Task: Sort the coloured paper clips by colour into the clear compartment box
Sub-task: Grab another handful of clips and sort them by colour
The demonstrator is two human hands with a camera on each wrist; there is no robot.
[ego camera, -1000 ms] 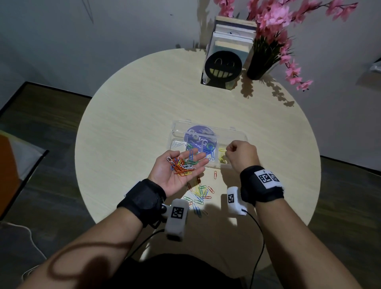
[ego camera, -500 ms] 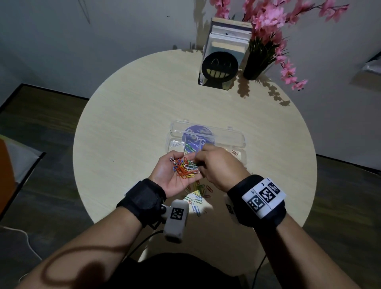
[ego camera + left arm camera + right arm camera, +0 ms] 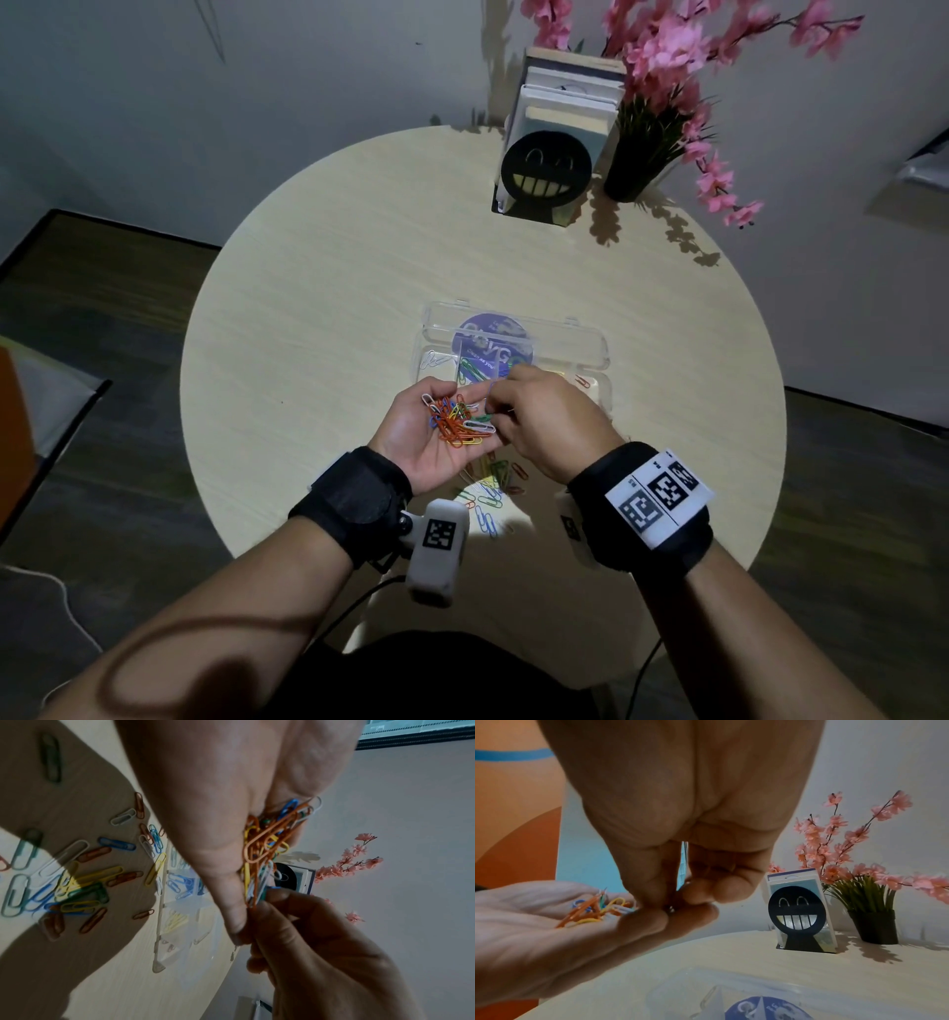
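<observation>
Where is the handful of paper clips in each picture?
Head: handful of paper clips lies in the upturned left hand, centre.
Left wrist: clips bunch against the palm, right of centre.
Right wrist: clips at left, on the palm.
Shared landmark: smiley-face bookend.

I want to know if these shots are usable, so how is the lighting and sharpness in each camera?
Head view: dim room, one bright patch on the table, arms in shadow, edges bowed by the wide lens. Left wrist view: hard shadows cross the loose paper clips; the left hand is near and soft. Right wrist view: the right hand is close, dark and blurred; the box is hazy.
</observation>
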